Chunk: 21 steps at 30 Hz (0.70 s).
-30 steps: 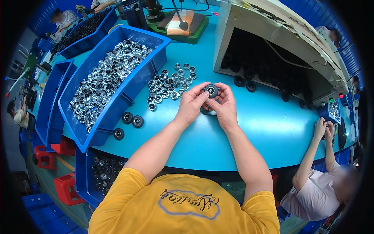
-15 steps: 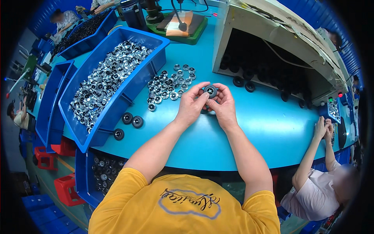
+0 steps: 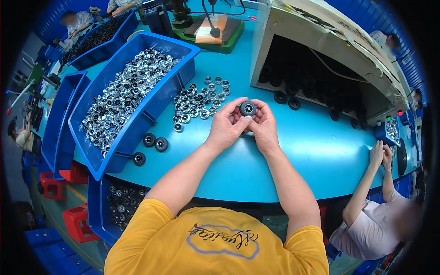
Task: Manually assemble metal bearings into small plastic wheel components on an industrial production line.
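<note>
A small black wheel (image 3: pixel 248 108) with a silver star-shaped hub is held up over the blue table (image 3: pixel 220 169), its hub side facing me. My left hand (image 3: pixel 224 127) closes on it from the left, and my right hand (image 3: pixel 264 127) from the right. Both thumbs meet at its lower edge while the fingers curl behind it, where they are partly hidden. Just left of my hands lies a loose group of shiny silver wheel hubs (image 3: pixel 204 113). Several assembled black wheels (image 3: pixel 161 144) rest nearer the table's left edge.
A large blue bin (image 3: pixel 153 112) full of silver hubs stands left. Beneath the table edge another blue bin (image 3: pixel 98 206) holds wheels. On the right is a pale open-fronted box (image 3: pixel 259 59) with black tyres (image 3: pixel 294 103) in and before it. A co-worker (image 3: pixel 366 229) sits at right.
My left thumb has slid down off the wheel's face toward its lower edge. The wheel has tilted slightly, its hub now showing more fully between my fingers.
</note>
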Available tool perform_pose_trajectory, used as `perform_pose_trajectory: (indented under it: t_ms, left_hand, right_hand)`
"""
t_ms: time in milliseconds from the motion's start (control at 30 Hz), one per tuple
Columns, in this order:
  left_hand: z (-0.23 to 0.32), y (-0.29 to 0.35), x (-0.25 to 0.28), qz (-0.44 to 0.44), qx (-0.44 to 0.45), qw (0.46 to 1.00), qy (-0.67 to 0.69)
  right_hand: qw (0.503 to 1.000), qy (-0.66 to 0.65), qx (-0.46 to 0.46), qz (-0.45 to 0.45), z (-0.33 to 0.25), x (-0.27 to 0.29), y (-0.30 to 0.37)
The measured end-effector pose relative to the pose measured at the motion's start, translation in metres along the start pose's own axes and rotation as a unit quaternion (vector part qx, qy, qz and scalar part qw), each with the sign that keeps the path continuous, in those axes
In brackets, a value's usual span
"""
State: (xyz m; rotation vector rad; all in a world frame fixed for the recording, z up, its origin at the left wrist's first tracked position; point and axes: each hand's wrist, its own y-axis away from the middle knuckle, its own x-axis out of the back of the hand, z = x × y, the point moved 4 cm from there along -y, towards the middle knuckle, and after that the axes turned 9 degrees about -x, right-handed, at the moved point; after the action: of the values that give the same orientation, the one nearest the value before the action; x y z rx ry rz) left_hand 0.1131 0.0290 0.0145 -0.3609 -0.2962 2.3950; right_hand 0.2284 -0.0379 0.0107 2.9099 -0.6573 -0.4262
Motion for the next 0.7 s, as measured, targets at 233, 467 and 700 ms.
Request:
perform_pose_trajectory:
  t_ms: [233,467,700]
  left_hand:
    - [0.0019,0.0002,-0.0013,0.003,0.012,1.0,0.026]
    - [0.0021,0.0001,-0.0012,0.001,0.014,1.0,0.026]
    - [-0.001,-0.0008,0.0003,0.0,0.012,1.0,0.028]
  right_hand:
    - [1.0,-0.002,0.0,-0.002,0.0014,0.0003,-0.0009]
    - [1.0,-0.004,0.0,0.0,0.0009,0.0002,0.0]
    - [1.0,-0.003,0.003,0.001,0.0008,-0.0001,-0.001]
